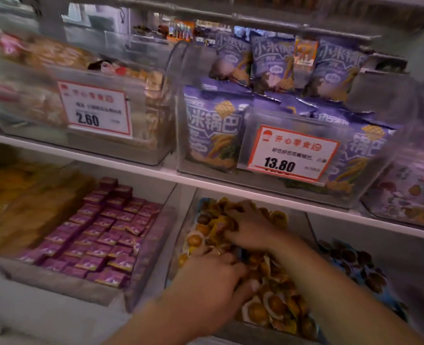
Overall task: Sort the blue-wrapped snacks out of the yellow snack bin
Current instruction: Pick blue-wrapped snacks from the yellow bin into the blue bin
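Observation:
A clear bin (181, 235) on the lower shelf holds a heap of yellow-wrapped snacks (275, 305). Both my hands are dug into the heap. My left hand (213, 277) lies near the front with its fingers curled down among the packets. My right hand (253, 225) reaches farther back, fingers buried in the pile. A sliver of blue wrapper (240, 252) shows between the two hands. The bin to the right holds blue-wrapped snacks (360, 265). What either hand holds is hidden by the packets.
A bin of purple-wrapped squares (101, 235) stands left of the yellow bin. The upper shelf (156, 168) carries a bin of purple bags (213, 125) with a 13.80 price tag (290, 153) and a bin tagged 2.60 (93, 108).

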